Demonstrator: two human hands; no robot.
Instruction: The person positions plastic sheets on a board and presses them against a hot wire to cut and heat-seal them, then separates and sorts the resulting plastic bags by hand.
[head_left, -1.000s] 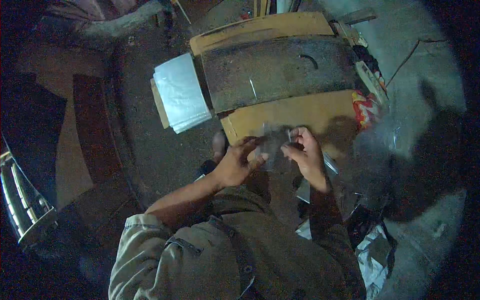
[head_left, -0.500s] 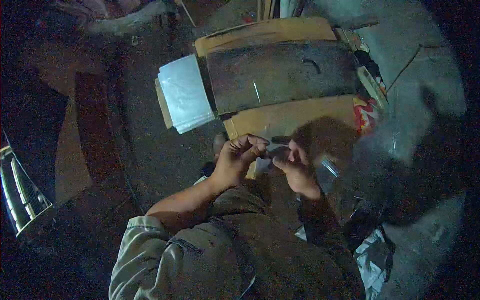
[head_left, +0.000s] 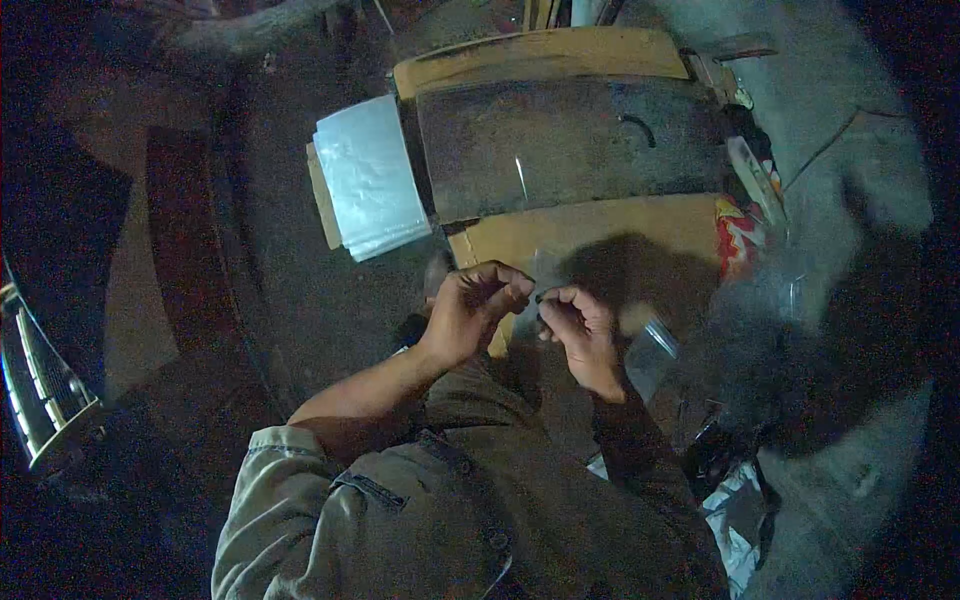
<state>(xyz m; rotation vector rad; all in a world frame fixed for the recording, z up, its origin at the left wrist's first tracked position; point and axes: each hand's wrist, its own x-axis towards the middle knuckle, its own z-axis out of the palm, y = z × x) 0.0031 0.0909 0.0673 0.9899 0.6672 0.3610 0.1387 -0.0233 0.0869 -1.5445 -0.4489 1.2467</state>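
Thumb and fingers of my left hand [head_left: 468, 310] are pinched together over the near edge of the cardboard [head_left: 590, 225]. Just right of it, my right hand [head_left: 582, 335] is also closed, with a small dark piece showing at its fingertips. A thin clear plastic film [head_left: 545, 268] shows faintly between and behind the hands; which hand grips it is hard to tell. Beyond lies a dark board [head_left: 560, 145] bearing a curved black strip [head_left: 637, 130] and a thin shiny strip [head_left: 520, 177]. To its left is a stack of clear plastic bags [head_left: 372, 180].
A red and white packet [head_left: 738, 240] lies at the cardboard's right edge. Nearer me on the right are a shiny clear packet [head_left: 660, 338] and crumpled white plastic [head_left: 735, 525]. A lit slatted object [head_left: 45, 385] stands at the far left.
My hands have come closer together, and my right fingers have curled in. The dark piece between them now shows only at my right fingertips. The view has shifted slightly.
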